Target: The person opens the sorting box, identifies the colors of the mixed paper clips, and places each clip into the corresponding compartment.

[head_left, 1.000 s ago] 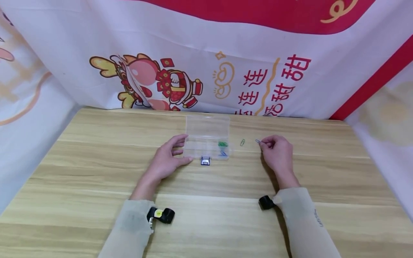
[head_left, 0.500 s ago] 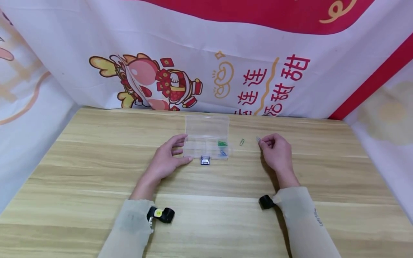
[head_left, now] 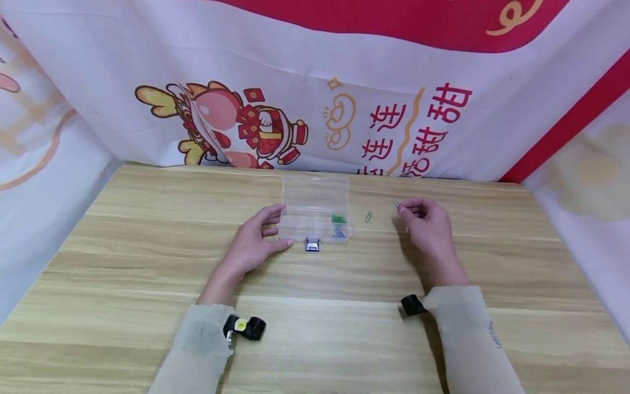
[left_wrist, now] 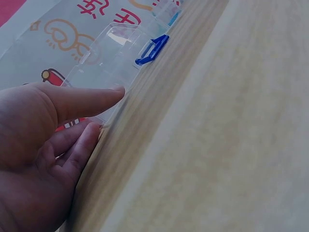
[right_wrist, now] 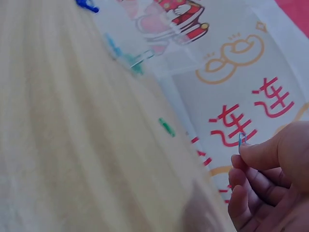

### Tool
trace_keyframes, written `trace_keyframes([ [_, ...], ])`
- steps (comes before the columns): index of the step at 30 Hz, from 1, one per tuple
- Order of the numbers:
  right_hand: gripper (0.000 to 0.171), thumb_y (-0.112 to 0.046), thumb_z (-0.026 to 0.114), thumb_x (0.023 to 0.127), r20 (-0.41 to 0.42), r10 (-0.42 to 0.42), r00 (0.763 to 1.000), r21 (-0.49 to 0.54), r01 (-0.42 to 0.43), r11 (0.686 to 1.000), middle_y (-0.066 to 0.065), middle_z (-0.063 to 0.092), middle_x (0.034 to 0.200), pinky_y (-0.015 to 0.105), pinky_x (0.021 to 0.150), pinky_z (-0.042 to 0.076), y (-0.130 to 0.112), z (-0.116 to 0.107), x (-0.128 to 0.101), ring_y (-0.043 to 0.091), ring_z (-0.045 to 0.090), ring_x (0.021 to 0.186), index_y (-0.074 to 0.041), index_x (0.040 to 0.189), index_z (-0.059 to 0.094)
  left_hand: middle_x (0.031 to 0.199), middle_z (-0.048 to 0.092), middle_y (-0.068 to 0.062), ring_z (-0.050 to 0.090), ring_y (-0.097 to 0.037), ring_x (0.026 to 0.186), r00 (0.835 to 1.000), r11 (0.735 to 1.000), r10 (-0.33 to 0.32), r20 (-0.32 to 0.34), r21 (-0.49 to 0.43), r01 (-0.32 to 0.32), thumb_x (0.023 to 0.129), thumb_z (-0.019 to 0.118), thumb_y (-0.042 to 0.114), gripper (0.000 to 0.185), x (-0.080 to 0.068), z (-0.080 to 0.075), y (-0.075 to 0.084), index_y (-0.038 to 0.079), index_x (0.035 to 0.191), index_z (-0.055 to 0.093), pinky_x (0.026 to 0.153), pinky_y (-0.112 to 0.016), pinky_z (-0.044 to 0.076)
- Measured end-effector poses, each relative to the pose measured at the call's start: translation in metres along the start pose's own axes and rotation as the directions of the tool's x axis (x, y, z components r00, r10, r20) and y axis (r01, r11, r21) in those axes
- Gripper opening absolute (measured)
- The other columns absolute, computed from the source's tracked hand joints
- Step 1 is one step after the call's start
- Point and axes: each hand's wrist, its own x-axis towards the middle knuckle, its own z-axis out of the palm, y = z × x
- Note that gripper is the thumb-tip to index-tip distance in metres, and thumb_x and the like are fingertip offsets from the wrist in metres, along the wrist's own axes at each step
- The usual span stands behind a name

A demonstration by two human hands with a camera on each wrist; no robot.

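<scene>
A clear plastic compartment box (head_left: pixel 298 221) stands with its lid (head_left: pixel 316 192) raised at the back. My left hand (head_left: pixel 253 241) holds the box's left end, thumb at the front corner and fingers along the side; the thumb (left_wrist: pixel 91 102) lies by its front edge in the left wrist view. Green paper clips (head_left: pixel 338 219) lie in a right-hand compartment, blue paper clips (head_left: pixel 339 233) in the one before it. To the right, my right hand (head_left: pixel 427 227) pinches a small bluish paper clip (right_wrist: pixel 242 139) between thumb and forefinger, above the table. One green paper clip (head_left: pixel 368 217) lies between box and hand.
A blue latch (head_left: pixel 312 244) sticks out from the box's front. The wooden table (head_left: pixel 325 334) ends at the back against a printed cloth (head_left: pixel 305 65). Cloth also hangs at both sides.
My right hand has risen off the table and shifted slightly forward, carrying the bluish paper clip. My left hand and the box stay in place.
</scene>
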Motion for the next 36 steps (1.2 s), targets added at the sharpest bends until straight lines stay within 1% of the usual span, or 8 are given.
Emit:
trace_keyframes([
  [2,0.03,-0.029,0.062,0.11,0.004,-0.008,1.0,0.01,0.008,1.0,0.006,0.063,0.118,0.024,0.07,0.057,-0.004,-0.002,-0.001,0.017,0.058,0.097,-0.009,0.131,0.065,0.161,0.054,-0.011,0.058,-0.036,0.142,1.0,1.0,-0.002,-0.001,0.002,0.002,0.092,0.085,0.01,0.08,0.0,0.0,-0.001,0.025,0.162,0.048,0.123,-0.05,0.049],
  [7,0.031,-0.031,0.064,0.109,-0.004,-0.009,1.0,0.02,0.009,1.0,0.004,0.064,0.117,0.027,0.081,0.058,-0.013,-0.004,-0.004,0.016,0.059,0.099,-0.01,0.131,0.067,0.161,0.053,-0.011,0.058,-0.036,0.142,1.0,1.0,-0.01,-0.002,0.0,0.01,0.093,0.085,0.01,0.08,0.0,-0.001,-0.002,0.025,0.162,0.048,0.124,-0.05,0.049],
  [9,0.031,-0.031,0.065,0.108,-0.004,-0.023,1.0,0.021,0.023,1.0,0.003,0.065,0.116,0.028,0.082,0.058,-0.016,-0.003,-0.005,0.015,0.06,0.099,-0.009,0.131,0.067,0.161,0.053,-0.012,0.058,-0.036,0.142,1.0,1.0,-0.009,-0.003,-0.002,0.009,0.092,0.085,0.01,0.08,-0.001,-0.001,-0.002,0.025,0.162,0.048,0.123,-0.05,0.049],
  [14,0.031,-0.028,0.067,0.107,0.015,-0.07,0.997,0.032,0.07,0.997,0.003,0.067,0.114,0.025,0.08,0.059,-0.021,0.0,-0.009,0.014,0.062,0.097,-0.006,0.13,0.068,0.16,0.054,-0.015,0.059,-0.038,0.141,1.0,1.0,0.016,-0.004,0.007,-0.016,0.093,0.084,0.01,0.078,-0.001,-0.001,-0.003,0.021,0.162,0.048,0.123,-0.051,0.049],
  [16,0.031,-0.027,0.067,0.107,0.028,-0.079,0.997,0.039,0.078,0.996,0.003,0.067,0.114,0.026,0.08,0.06,-0.023,0.0,-0.011,0.016,0.063,0.098,-0.005,0.129,0.068,0.16,0.054,-0.015,0.059,-0.039,0.141,1.0,1.0,0.024,-0.003,0.01,-0.024,0.093,0.084,0.01,0.078,0.0,-0.001,-0.003,0.02,0.162,0.048,0.123,-0.051,0.049],
  [23,0.027,-0.025,0.069,0.107,0.065,-0.089,0.994,0.056,0.086,0.995,0.002,0.067,0.112,0.03,0.082,0.06,-0.028,0.004,-0.016,0.024,0.064,0.101,-0.008,0.127,0.069,0.16,0.054,-0.014,0.059,-0.037,0.141,1.0,1.0,0.016,0.001,-0.001,-0.016,0.093,0.085,0.01,0.079,0.0,-0.001,-0.001,0.022,0.161,0.049,0.123,-0.05,0.049],
  [30,0.026,-0.023,0.07,0.106,0.102,-0.126,0.987,0.056,0.121,0.991,0.004,0.068,0.111,0.026,0.077,0.058,-0.03,0.011,-0.018,0.016,0.063,0.095,-0.007,0.126,0.07,0.159,0.054,-0.013,0.059,-0.037,0.141,1.0,1.0,0.006,0.0,0.003,-0.006,0.093,0.085,0.009,0.079,0.0,-0.001,0.001,0.023,0.161,0.049,0.123,-0.049,0.05],
  [36,0.023,-0.023,0.07,0.106,0.126,-0.118,0.985,0.061,0.111,0.992,0.005,0.068,0.114,0.029,0.079,0.057,-0.033,0.019,-0.021,0.019,0.062,0.098,-0.009,0.124,0.07,0.16,0.054,-0.014,0.059,-0.038,0.141,1.0,1.0,0.014,-0.002,0.01,-0.014,0.094,0.084,0.009,0.078,0.0,-0.001,0.002,0.022,0.162,0.048,0.124,-0.05,0.049],
])
